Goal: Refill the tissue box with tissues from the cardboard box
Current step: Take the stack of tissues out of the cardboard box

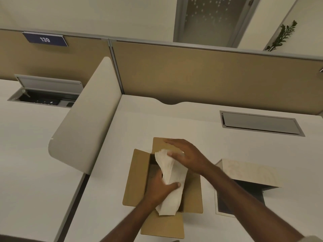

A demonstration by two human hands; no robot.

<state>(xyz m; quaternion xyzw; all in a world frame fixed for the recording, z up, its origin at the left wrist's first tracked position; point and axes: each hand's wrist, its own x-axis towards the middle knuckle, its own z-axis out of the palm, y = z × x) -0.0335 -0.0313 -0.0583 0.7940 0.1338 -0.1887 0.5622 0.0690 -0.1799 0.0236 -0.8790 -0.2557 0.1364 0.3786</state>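
A brown cardboard box [134,177] stands open on the white desk, its flaps spread outward. Over its opening I hold a thick stack of white tissues [172,180], bent along its length. My left hand [161,188] grips the stack's near half from the left, thumb across the top. My right hand [185,155] holds the far end, fingers stretched over the back flap. To the right sits the tissue box [244,187], its pale patterned lid [248,172] raised and its dark inside showing.
A curved white divider [82,124] rises to the left of the desk [174,123]. A closed grey cable hatch [260,123] lies at the back right. Tan partition panels [192,74] close off the rear. The neighbouring desk has an open cable tray [43,98].
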